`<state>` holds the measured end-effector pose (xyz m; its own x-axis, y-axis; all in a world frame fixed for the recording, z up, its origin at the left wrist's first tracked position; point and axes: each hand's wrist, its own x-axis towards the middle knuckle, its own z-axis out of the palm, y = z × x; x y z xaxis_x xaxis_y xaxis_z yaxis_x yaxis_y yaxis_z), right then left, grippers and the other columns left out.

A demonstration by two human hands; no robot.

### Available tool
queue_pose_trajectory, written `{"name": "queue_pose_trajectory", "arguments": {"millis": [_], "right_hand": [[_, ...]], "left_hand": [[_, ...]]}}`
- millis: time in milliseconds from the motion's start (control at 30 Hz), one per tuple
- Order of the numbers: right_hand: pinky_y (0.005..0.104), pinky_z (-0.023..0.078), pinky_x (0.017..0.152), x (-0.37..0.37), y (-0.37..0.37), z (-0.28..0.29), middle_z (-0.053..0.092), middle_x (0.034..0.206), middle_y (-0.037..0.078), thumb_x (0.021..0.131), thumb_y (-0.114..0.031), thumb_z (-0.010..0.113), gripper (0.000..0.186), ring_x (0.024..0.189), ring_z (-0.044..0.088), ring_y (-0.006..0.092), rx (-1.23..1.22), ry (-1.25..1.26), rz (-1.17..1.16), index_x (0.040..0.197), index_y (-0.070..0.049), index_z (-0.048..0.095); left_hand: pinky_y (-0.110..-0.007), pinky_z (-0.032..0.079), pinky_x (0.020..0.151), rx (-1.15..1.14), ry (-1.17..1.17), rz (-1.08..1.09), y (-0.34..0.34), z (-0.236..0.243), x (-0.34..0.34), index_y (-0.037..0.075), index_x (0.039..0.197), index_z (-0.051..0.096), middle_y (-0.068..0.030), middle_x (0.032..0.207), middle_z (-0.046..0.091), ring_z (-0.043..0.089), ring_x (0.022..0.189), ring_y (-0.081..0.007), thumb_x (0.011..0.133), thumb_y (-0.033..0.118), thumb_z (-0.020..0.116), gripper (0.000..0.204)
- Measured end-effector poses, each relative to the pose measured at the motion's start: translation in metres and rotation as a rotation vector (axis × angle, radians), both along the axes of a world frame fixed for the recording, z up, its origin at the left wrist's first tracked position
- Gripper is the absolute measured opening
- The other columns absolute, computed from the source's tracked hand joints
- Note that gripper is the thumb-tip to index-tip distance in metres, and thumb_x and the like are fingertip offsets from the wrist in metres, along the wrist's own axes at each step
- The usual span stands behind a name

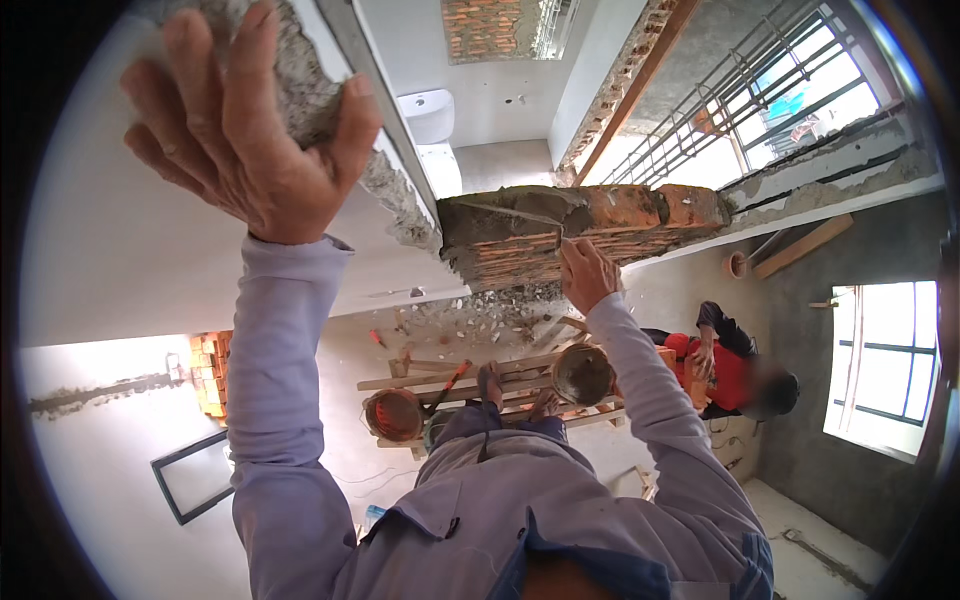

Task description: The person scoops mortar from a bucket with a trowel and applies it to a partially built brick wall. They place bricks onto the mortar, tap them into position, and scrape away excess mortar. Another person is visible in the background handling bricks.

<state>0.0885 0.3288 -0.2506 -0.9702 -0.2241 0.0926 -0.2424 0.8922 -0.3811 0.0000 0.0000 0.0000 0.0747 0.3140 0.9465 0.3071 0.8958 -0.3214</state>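
Brick wall (590,235) at one o'clock is taking mortar from a trowel gripped in the right hand (588,272), while the left hand (245,130), fingers clamped round a rough wall edge (300,80), is steadying; slipping off the plank scaffold (470,378) looks the risk.

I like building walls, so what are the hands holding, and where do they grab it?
The left hand grips the rough mortared edge of the concrete wall top, fingers curled over it. The right hand presses against the brick wall; anything held there cannot be told.

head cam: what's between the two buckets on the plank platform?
In the head view, between the orange bucket and the mortar bucket, the person's sandalled feet stand on the wooden planks.
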Motion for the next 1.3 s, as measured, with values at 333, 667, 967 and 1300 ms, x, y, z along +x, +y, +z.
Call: {"name": "queue_pose_trajectory", "arguments": {"millis": [333,667,967,1300], "right_hand": [[0.0523,0.047,0.071,0.035,-0.034,0.029,0.064,0.085,0.024,0.093,-0.024,0.051,0.025,0.082,0.061,0.0454,-0.161,-0.338,0.029,0.096,0.0,0.05],[0.0455,0.051,0.064,0.013,-0.031,0.01,0.058,0.072,0.02,0.094,-0.026,0.051,0.028,0.069,0.063,0.0361,-0.039,-0.328,0.079,0.095,0.002,0.052],[0.0362,0.04,0.034,0.017,-0.062,0.019,0.045,0.062,0.005,0.098,-0.033,0.043,0.033,0.039,0.045,0.0174,-0.826,-0.879,-0.251,0.084,-0.003,0.043],[0.0489,0.052,0.071,0.019,-0.097,0.02,0.064,0.089,0.027,0.097,-0.031,0.044,0.036,0.077,0.065,0.0413,-0.27,-0.679,-0.002,0.097,0.004,0.052]], "left_hand": [[-0.051,0.009,0.114,0.075,0.036,-0.031,-0.004,-0.004,-0.005,0.015,0.128,0.058,-0.0137,0.146,0.043,0.021,0.145,-0.0351,0.081,0.057,0.063,0.064],[-0.051,0.004,0.114,0.12,-0.03,-0.009,-0.001,-0.011,-0.004,0.017,0.123,0.063,-0.0116,0.148,0.041,0.019,0.145,-0.034,0.082,0.058,0.061,0.058],[-0.055,0.016,0.113,-0.269,0.208,0.185,-0.037,0.018,-0.015,0.009,0.136,0.047,-0.0188,0.145,0.039,0.031,0.139,-0.0385,0.091,0.054,0.046,0.063],[-0.049,0.027,0.094,-0.161,0.08,0.039,-0.028,0.012,-0.012,0.015,0.119,0.062,-0.0111,0.127,0.05,0.04,0.128,-0.0297,0.08,0.061,0.062,0.061]]}}
